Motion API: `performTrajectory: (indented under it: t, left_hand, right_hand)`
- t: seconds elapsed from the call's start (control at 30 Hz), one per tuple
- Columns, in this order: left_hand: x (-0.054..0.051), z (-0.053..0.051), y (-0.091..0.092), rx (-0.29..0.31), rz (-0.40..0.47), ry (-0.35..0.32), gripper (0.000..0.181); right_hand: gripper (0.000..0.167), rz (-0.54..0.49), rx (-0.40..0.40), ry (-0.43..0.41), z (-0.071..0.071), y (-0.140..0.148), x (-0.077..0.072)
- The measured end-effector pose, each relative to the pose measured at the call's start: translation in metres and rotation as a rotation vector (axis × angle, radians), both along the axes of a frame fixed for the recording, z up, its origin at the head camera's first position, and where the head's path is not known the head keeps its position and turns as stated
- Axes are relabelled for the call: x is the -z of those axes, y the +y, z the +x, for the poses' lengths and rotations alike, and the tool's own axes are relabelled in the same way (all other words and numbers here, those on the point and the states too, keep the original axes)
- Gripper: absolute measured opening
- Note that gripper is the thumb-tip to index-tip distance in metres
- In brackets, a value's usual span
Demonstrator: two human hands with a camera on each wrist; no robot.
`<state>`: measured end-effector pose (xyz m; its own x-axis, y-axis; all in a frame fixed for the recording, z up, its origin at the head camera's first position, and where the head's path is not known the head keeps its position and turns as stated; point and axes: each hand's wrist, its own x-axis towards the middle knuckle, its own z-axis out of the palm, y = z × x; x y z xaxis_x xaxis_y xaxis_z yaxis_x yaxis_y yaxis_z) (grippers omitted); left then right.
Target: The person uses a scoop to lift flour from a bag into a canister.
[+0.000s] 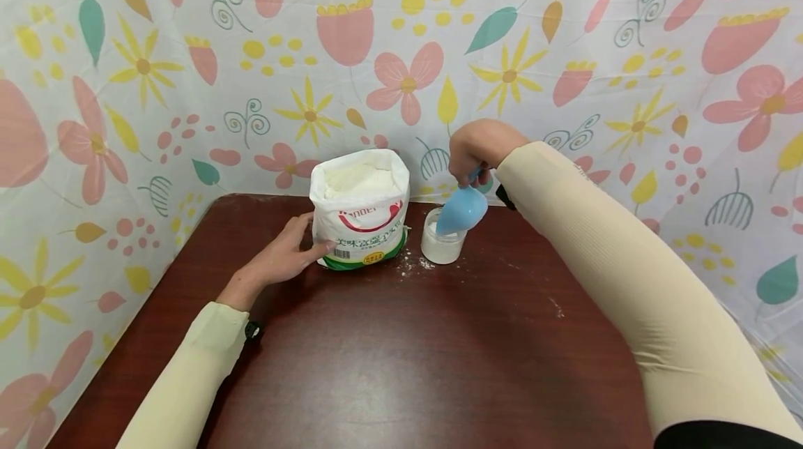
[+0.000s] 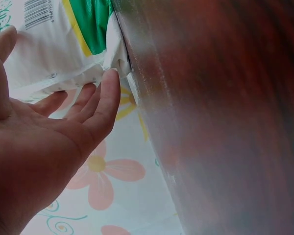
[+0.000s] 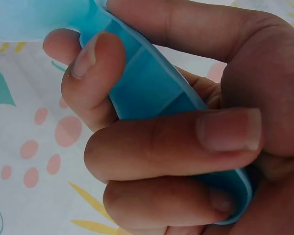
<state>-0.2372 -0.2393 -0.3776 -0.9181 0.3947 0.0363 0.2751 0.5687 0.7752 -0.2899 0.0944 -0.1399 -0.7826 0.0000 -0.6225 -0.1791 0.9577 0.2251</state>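
In the head view a white bag of flour (image 1: 360,222) stands with its top folded open and white powder inside. My left hand (image 1: 282,254) rests against its left side, the thumb on the front near the barcode. In the left wrist view the fingers (image 2: 105,105) are spread and lightly bent, their tips at the bag's side. My right hand (image 1: 479,146) grips the handle of a blue scoop (image 1: 464,210), its fingers (image 3: 157,147) wrapped round it. The scoop tilts down, with its tip at the mouth of a clear jar (image 1: 442,248) holding white powder.
Spilled white powder (image 1: 408,266) lies between the bag and the jar on the dark reddish-brown table (image 1: 401,365). Faint white smudges mark the table at the right. A flower-patterned curtain (image 1: 408,31) hangs directly behind the table's back edge and along its left side.
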Motion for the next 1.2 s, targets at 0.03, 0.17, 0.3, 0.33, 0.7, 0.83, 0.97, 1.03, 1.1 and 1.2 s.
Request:
performTrajectory:
  t: [0.03,0.17,0.3,0.33,0.7,0.83,0.97,1.03,1.1,1.2]
  left_hand:
    - [0.0,0.0,0.0,0.002,0.002,0.0,0.089]
    - [0.001,-0.001,0.0,0.0,0.005,0.003,0.089]
    - [0.002,-0.003,0.0,-0.006,0.006,0.003,0.088]
    - [0.002,-0.003,0.0,-0.007,0.007,0.002,0.088]
    - [0.001,-0.001,0.0,-0.001,0.007,-0.01,0.088]
    - [0.002,-0.001,0.001,-0.001,0.012,-0.01,0.089]
    - [0.002,-0.001,0.001,-0.004,0.011,-0.01,0.088]
    - [0.002,-0.001,0.001,-0.001,0.01,-0.01,0.089]
    - [0.002,0.0,0.001,-0.003,0.007,-0.013,0.089]
    - [0.001,0.0,0.0,-0.002,0.001,-0.013,0.089]
  right_hand:
    - [0.028,0.006,-0.001,-0.002,-0.001,0.0,0.0]
    - [0.023,-0.009,-0.023,0.021,0.0,0.002,-0.001]
    - [0.017,-0.028,-0.047,0.096,0.005,0.008,-0.005]
    - [0.017,-0.024,-0.056,0.108,0.007,0.009,-0.006]
    - [0.021,-0.004,-0.127,0.14,0.016,0.021,-0.006]
    - [0.02,-0.027,-0.123,0.14,0.017,0.025,-0.005]
    - [0.023,-0.058,-0.116,0.135,0.018,0.032,-0.001]
    - [0.027,-0.08,-0.102,0.13,0.02,0.036,0.0]
    - [0.035,-0.083,-0.106,0.133,0.022,0.04,0.001]
    - [0.031,-0.092,-0.116,0.156,0.028,0.047,0.003]
